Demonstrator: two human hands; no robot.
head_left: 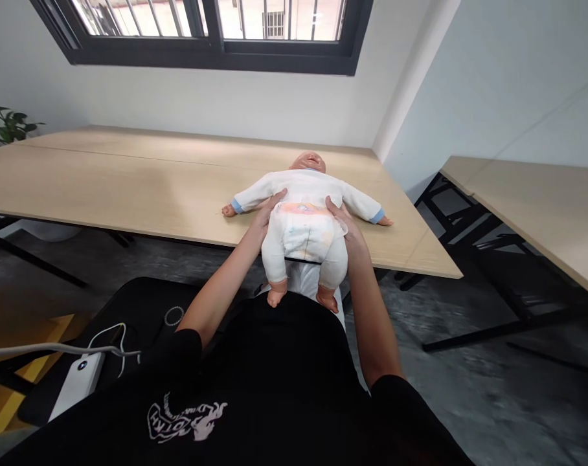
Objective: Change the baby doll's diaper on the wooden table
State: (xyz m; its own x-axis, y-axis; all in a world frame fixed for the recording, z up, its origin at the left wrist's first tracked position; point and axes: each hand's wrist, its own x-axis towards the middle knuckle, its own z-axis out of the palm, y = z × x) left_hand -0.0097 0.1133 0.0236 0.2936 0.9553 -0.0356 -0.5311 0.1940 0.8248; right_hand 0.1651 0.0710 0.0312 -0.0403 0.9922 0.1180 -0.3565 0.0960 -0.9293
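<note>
A baby doll (306, 213) in a white sleepsuit with blue cuffs lies on its back at the near edge of a long wooden table (129, 188), head away from me, arms spread, legs hanging over the edge. A diaper with a colourful print shows at its waist. My left hand (267, 210) grips the doll's left side at the waist, thumb on top. My right hand (345, 223) grips the other side the same way. Both hands are closed round the doll's hips.
A second wooden table (541, 200) stands at the right across a gap of grey floor. A black chair (143, 317) with a white device (78, 382) and cable is at my lower left. A plant (5, 126) is at the far left, a window above.
</note>
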